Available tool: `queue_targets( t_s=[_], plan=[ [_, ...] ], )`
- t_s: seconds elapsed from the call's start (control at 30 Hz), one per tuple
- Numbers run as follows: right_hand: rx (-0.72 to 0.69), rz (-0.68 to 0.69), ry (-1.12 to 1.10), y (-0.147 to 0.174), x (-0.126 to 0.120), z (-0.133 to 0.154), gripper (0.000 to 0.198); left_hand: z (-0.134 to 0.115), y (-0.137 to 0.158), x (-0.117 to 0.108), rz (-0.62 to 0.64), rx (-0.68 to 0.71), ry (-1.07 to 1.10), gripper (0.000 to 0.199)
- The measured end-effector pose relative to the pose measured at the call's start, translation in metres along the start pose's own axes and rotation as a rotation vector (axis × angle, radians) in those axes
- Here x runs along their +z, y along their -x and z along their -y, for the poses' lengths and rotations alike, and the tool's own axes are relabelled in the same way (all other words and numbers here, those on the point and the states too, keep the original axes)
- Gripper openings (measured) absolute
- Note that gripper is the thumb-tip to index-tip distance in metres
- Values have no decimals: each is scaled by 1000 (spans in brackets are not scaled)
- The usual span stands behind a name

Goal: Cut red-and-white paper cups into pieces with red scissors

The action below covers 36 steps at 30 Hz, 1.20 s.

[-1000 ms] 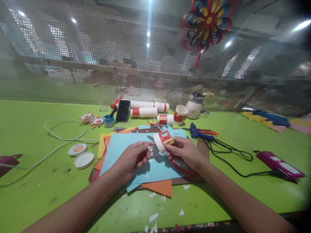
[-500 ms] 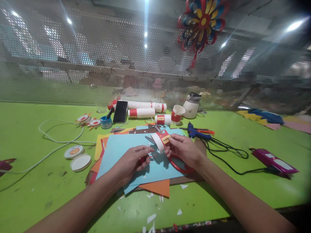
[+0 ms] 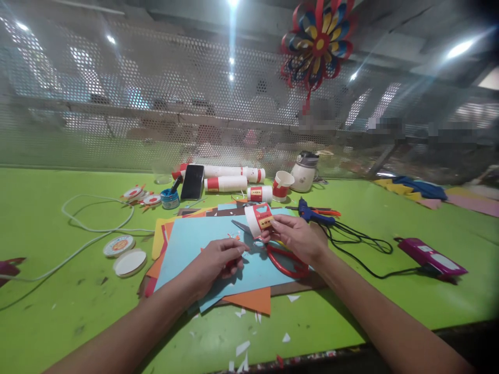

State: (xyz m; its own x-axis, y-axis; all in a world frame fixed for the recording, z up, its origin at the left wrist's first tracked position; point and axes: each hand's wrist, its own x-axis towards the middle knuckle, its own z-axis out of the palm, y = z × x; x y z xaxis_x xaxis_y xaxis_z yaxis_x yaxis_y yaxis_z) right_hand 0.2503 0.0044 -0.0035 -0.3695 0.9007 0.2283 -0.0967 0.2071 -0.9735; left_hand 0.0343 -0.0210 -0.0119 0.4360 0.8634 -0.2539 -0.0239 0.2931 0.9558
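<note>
My right hand [image 3: 298, 236] grips a white paper cup [image 3: 254, 222] wrapped in red paper with a yellow label, tilted above the paper stack. To its left, my left hand [image 3: 223, 258] is closed with thumb and fingertips together; whatever it pinches is too small to make out. A bit of red shows by its fingers. Under the cup lie red-handled scissors [image 3: 286, 264], their grey blades partly hidden by the cup and my right hand. They rest on light blue paper [image 3: 183, 249] scattered with small scraps.
Behind stand a phone [image 3: 193, 182], a blue jar [image 3: 170, 198], white-and-red rolls [image 3: 226, 183], a red-wrapped cup [image 3: 282, 186] and a white kettle-like jug [image 3: 303, 174]. Right are a blue glue gun [image 3: 312, 213] with black cord and a purple box [image 3: 432, 256]. Round lids [image 3: 130, 263] lie left.
The cup in my right hand has turned and lifted slightly, showing more of its red side and uncovering more of the scissors. My left hand has shifted a little right and down.
</note>
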Motion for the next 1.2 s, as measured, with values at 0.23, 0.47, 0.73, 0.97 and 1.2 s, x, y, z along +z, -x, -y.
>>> queue_targets(
  t_s=[0.23,0.47,0.73,0.97,1.2],
  plan=[
    [-108,-69,270,28,-9,35,23,3,0,-1,-2,81,21,25],
    [-196,-195,602,108,-11,70,20,4,-2,-4,-1,144,107,35],
    [-266,-290,808,173,-2,77,17,7,-3,-7,4,133,67,34],
    [-353,-226,963,183,3,71,32,2,2,-2,32,174,52,27],
    [-438,-162,1113,121,-4,47,26,-1,3,-1,-8,201,-19,20]
  ],
)
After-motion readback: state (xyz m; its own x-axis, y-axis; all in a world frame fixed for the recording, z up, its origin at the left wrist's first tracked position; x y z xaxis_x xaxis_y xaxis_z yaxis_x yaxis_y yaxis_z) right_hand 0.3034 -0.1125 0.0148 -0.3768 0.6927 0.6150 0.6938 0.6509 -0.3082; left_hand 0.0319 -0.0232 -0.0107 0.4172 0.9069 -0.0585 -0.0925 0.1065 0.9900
